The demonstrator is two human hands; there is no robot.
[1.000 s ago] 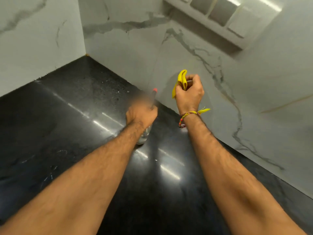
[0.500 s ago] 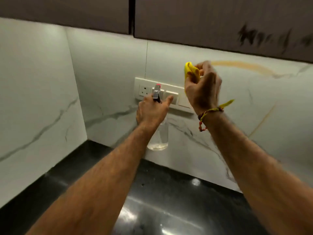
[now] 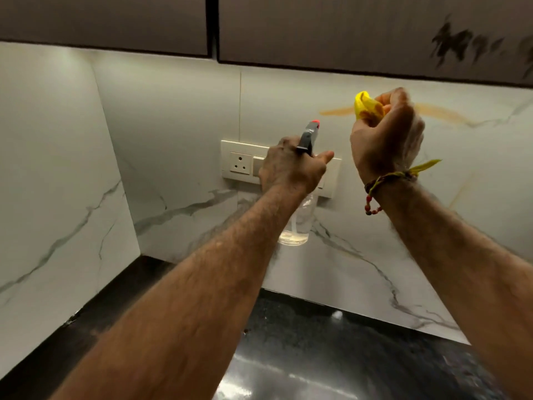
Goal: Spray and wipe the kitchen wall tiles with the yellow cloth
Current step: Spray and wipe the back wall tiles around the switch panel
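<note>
Before the tiles (image 3: 178, 116):
Hidden: left hand (image 3: 291, 168) is covering the bottle (image 3: 298, 223) neck.
Cloth (image 3: 367, 106): bunched, poking above the right hand (image 3: 386, 140) grip, which is clenching it.
Left grip: wrapping the bottle.

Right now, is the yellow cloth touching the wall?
Cannot tell. The head view shows the yellow cloth bunched in the right hand in front of the wall tiles, but not whether a gap remains.
</note>
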